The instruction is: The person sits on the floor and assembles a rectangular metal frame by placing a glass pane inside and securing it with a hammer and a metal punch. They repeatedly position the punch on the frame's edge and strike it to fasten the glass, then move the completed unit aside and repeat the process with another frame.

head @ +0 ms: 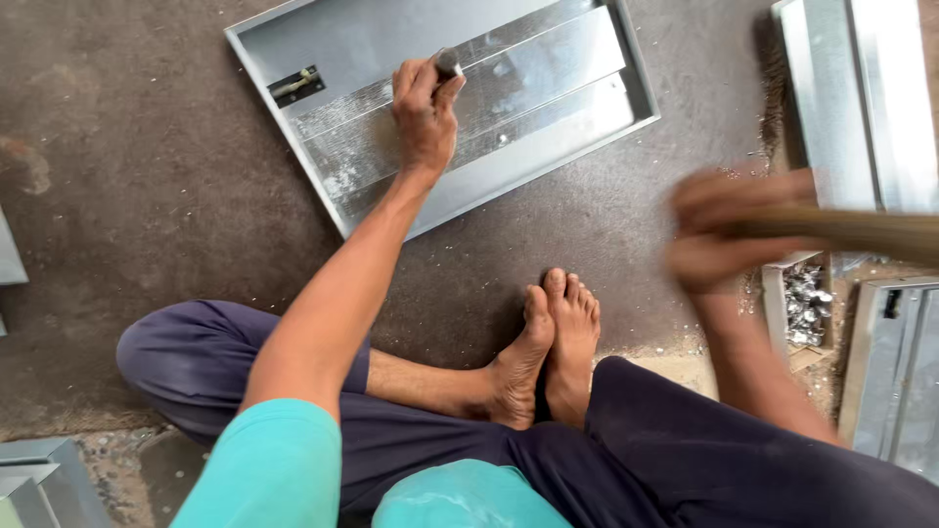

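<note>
- A grey metal piece [44,479] lay at the lower left corner of the concrete floor [147,166]
- A shallow metal tray [528,108] with raised edges lay tilted on the floor ahead of the person, a small latch [295,85] fixed near its left corner
- The left hand [424,110] reached out over the tray, fingers curled tight around a short metal punch [448,65] whose upper end showed above the thumb; the punch stood on the ribbed middle strip of the tray
- The person sat cross-legged, bare feet [548,342] together on the floor below the tray
- The right hand [719,235] was blurred by motion, closed around a wooden handle [851,230] that ran off toward the right edge; what sat at the handle's end could not be seen
- A small box of shiny metal bits [804,303] stood just beside the right forearm
- More metal panels [861,98] lay at the upper and lower right
</note>
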